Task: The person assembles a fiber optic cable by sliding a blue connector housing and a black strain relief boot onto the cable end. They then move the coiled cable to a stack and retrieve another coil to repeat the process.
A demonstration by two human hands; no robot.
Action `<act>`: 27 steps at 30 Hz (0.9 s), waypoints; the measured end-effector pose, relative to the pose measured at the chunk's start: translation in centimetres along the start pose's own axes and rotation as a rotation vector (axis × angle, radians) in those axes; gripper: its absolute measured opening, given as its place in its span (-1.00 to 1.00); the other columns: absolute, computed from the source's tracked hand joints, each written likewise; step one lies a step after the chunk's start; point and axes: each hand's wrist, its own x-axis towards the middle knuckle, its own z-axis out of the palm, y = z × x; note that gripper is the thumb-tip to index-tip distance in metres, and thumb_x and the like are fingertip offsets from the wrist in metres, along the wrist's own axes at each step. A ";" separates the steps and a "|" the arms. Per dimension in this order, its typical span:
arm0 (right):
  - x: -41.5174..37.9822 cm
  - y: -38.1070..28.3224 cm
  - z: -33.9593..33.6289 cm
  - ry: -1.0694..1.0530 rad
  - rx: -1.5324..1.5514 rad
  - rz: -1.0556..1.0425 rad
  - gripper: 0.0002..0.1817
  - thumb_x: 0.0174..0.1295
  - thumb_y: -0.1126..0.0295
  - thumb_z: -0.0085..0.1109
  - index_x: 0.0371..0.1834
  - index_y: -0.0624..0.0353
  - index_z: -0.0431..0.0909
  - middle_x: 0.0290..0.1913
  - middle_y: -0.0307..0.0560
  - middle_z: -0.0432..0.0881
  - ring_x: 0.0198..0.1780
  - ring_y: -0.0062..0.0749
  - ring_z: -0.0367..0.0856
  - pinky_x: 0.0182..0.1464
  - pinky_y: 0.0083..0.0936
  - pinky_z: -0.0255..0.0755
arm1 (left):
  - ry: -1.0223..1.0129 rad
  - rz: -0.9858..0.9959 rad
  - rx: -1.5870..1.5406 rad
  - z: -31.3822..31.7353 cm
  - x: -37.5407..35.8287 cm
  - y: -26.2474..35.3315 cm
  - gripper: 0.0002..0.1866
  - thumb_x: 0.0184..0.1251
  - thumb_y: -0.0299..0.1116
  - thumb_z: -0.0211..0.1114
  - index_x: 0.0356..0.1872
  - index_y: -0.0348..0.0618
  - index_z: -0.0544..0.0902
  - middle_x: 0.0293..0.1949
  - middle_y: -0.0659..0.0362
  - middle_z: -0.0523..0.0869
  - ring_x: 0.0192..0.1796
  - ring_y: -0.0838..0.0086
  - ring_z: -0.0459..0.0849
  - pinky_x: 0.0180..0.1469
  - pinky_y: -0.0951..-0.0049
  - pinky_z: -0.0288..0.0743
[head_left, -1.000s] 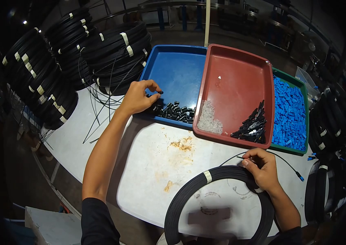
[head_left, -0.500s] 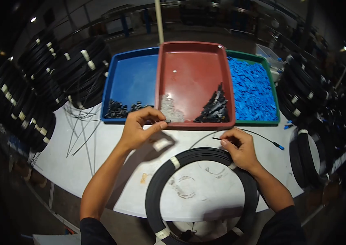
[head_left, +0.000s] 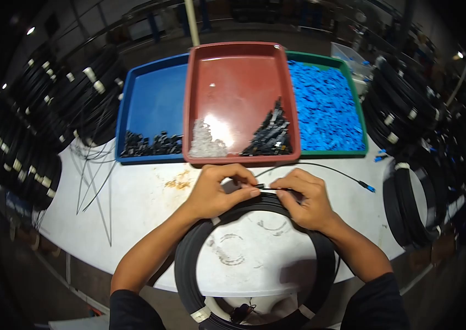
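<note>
1. Two hands meet at the table's near edge: my left hand (head_left: pixel 216 190) and my right hand (head_left: pixel 304 198) both pinch the thin cable end (head_left: pixel 270 188) between fingertips, closed on it.
2. Under my hands lies the black cable coil (head_left: pixel 189 258), flat on the white table (head_left: pixel 134 214).
3. Beyond my knuckles sits the red tray (head_left: pixel 233 82), with clear bits (head_left: pixel 205 146) and black clips (head_left: pixel 268 135).
4. Beside it are the blue tray (head_left: pixel 150 104) to the left and the green tray (head_left: pixel 326 104) to the right.
</note>
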 end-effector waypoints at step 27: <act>0.6 0.3 0.8 -0.022 -0.060 0.231 -0.86 0.17 0.58 0.31 -0.21 0.31 0.77 -0.35 -0.08 0.69 -0.39 -0.51 0.58 -0.35 -0.60 0.35 | -0.064 0.021 0.946 -20.8 0.0 -5.5 -0.71 0.34 -0.46 0.36 0.07 -0.15 0.73 0.13 0.12 0.71 0.25 0.22 0.60 0.31 0.20 0.41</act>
